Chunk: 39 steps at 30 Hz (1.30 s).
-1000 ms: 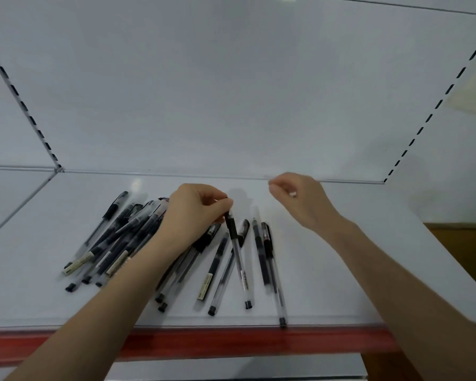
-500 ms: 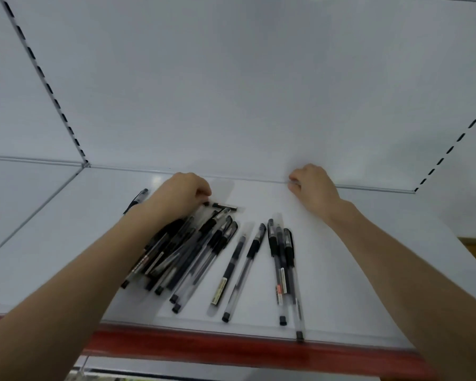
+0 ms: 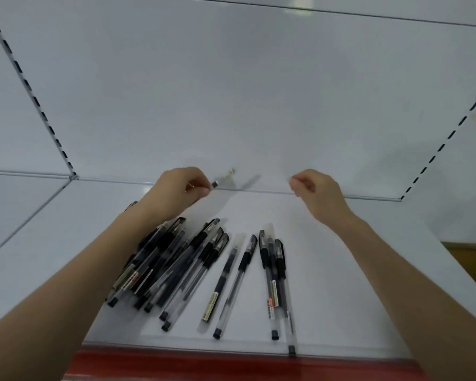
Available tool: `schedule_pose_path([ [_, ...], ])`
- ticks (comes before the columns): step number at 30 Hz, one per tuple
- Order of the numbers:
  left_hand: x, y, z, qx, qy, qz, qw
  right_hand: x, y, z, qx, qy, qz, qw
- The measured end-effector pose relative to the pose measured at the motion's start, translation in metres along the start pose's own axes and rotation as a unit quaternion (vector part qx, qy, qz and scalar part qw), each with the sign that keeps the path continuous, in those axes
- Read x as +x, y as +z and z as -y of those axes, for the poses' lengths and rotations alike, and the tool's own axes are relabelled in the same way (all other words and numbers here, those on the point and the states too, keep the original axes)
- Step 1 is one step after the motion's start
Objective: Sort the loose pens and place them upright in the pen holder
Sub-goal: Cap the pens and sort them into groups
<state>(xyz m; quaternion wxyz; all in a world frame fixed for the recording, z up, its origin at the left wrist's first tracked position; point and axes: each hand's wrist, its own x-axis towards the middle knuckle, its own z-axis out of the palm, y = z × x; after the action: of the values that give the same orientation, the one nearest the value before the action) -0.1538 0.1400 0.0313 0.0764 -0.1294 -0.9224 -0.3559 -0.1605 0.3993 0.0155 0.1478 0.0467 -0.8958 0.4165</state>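
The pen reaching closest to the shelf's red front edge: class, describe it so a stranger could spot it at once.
Find the white shelf with its red front edge. Right of the big pen pile lie three pens close together. Ours is the rightmost pen: only its black end reaches the front lip.

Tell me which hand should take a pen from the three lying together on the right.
Right. The right hand is nearer those three pens and shows no pen in it; the left hand is busy, pinching a pen.
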Motion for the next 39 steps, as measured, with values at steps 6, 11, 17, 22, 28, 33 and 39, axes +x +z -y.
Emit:
schedule_pose_path([
  [6, -0.027, -0.008, -0.043, -0.490, -0.078, -0.068, 0.866, -0.036, -0.023, 0.058, 0.197, 0.004, 0.032, 0.980],
  [11, -0.039, -0.009, -0.056, -0.596, -0.084, -0.096, 0.793, -0.066, -0.016, 0.084, 0.200, -0.019, 0.090, 0.975],
  [17, -0.049, -0.009, -0.062, -0.618, -0.080, -0.117, 0.773, -0.081, -0.011, 0.096, 0.208, -0.027, 0.079, 0.974],
  [22, -0.054, -0.006, -0.065, -0.627, -0.075, -0.125, 0.765, -0.085, -0.009, 0.099, 0.204, -0.026, 0.075, 0.976],
  [28, -0.055, -0.007, -0.064, -0.634, -0.065, -0.142, 0.758, -0.086, -0.014, 0.097, 0.216, -0.004, 0.072, 0.974],
  [33, -0.057, -0.005, -0.069, -0.636, -0.059, -0.141, 0.757, -0.089, -0.011, 0.098, 0.207, -0.003, 0.090, 0.974],
  [39, -0.061, -0.001, -0.076, -0.608, -0.049, -0.140, 0.780, -0.090, -0.010, 0.102, 0.221, -0.012, 0.083, 0.972],
])
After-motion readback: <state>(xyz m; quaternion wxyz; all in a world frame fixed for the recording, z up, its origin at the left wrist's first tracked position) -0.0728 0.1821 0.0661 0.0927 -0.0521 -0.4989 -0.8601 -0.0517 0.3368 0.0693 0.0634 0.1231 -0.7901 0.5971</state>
